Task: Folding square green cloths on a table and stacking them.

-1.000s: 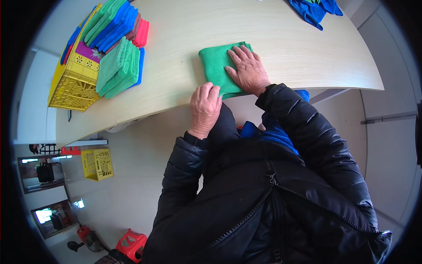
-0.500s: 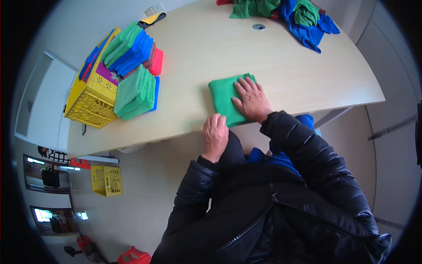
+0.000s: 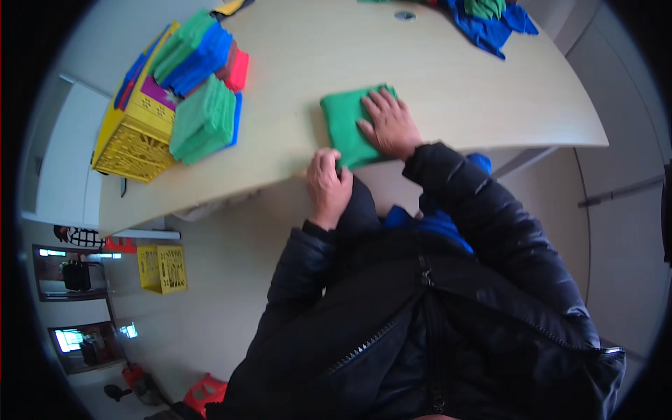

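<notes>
Square folded green fabric cloth lies at the near edge of the pale wood-grain table. My right hand rests flat on it, fingers slightly spread. My left hand curls at its near-left corner — whether the fingers pinch fabric, I cannot tell. Table's left end: yellow openwork plastic crate, folded light-green cloths beside it. Table's far right — crumpled blue cloth.

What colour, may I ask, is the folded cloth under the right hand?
The folded rectangular cloth is green, seen best in the head view.
</notes>
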Available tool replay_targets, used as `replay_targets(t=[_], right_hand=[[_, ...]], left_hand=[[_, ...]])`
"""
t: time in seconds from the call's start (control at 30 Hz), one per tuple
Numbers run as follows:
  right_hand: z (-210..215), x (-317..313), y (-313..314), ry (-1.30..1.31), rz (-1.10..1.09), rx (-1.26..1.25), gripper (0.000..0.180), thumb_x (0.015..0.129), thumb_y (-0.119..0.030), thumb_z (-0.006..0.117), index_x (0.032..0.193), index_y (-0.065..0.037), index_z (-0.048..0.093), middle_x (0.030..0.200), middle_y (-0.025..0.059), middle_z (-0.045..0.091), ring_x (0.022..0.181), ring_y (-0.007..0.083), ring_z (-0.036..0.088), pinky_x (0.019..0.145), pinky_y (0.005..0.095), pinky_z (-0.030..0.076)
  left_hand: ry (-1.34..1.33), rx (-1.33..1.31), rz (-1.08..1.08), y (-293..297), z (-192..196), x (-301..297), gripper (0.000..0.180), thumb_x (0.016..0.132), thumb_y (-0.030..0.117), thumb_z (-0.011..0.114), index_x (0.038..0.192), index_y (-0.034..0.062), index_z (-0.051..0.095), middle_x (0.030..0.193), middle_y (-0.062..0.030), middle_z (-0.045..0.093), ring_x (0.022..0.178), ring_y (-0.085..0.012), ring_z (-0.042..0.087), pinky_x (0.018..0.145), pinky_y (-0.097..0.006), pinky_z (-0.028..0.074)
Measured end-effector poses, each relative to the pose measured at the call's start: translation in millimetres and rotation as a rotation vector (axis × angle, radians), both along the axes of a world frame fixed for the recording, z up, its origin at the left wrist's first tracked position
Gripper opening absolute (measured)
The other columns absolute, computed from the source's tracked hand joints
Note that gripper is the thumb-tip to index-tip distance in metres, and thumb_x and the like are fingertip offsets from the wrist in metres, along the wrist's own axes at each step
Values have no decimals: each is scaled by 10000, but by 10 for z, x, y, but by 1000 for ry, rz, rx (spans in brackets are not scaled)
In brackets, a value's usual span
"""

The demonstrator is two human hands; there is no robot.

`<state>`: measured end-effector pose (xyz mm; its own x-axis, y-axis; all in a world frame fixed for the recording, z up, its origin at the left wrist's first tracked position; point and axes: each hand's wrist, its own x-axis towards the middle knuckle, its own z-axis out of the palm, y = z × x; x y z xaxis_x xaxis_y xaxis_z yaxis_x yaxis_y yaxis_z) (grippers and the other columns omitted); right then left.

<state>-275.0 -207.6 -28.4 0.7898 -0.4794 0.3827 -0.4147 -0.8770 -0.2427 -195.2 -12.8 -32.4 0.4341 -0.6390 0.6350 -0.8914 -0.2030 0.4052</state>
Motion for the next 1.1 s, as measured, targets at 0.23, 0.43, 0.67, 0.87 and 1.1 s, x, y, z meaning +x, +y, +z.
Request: replay_targets(t=[0.23,0.43,0.67,0.87,1.1], right_hand=[[-52,-16,-89,1,-22,-56,595,985,-448,520,1444,-71,467,1506,163,455,1441,339,360,1162,504,295],[56,-360,-19,-178,226,41,551,913,-290,672,1397,-81,511,1469,143,495,1399,340,418,1145,477,337],[48,-699,315,-102,360,-26,542,819,-188,757,1319,-84,574,1393,124,556,1327,318,494,1104,447,394],[110,-616,183,-99,376,-26,463,810,-180,754,1238,-64,624,1303,112,613,1260,301,546,1067,430,423],[151,-438,296,-68,283,-38,421,829,-158,722,1223,-46,626,1220,100,651,1165,294,597,1008,416,466]], left_hand=[[57,-22,-41,-4,-5,-39,368,746,48,761,1064,59,577,1053,-129,594,1012,-349,600,858,-442,500],[22,-7,-61,46,-15,3,366,762,78,780,1076,67,593,1056,-118,592,998,-330,599,849,-430,507],[-130,38,-72,17,73,14,318,769,60,773,1044,64,614,1055,-109,609,964,-316,614,828,-420,519],[-203,126,-82,-125,123,103,294,774,52,756,1024,61,602,1049,-116,604,963,-324,607,842,-421,512],[-260,56,-80,-165,-20,170,326,777,79,757,1051,59,583,1053,-110,590,977,-300,600,824,-408,506]])
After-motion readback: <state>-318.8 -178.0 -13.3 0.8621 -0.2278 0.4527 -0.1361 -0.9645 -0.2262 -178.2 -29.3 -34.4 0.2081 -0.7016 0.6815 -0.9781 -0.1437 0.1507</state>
